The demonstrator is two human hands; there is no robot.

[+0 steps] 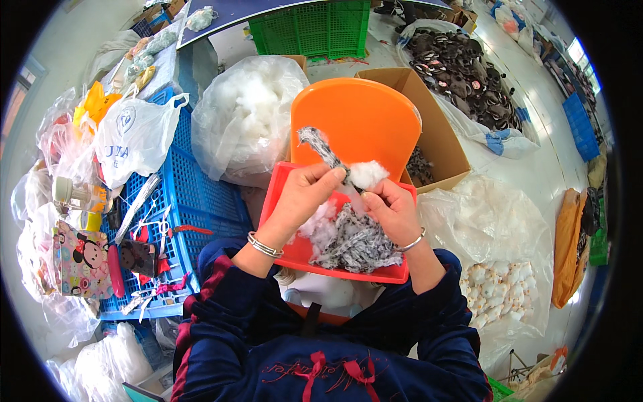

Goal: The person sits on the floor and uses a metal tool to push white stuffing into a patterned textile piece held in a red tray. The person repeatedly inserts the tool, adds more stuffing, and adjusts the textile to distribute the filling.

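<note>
fingers [328,179] pinch one furry strip [316,141], one tuft [368,175]

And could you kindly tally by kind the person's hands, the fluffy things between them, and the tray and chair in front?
Left hand and right hand: 2
Black-and-white fuzzy piece: 1
White stuffing tuft: 1
Red tray: 1
Orange chair: 1
Total: 6
</note>
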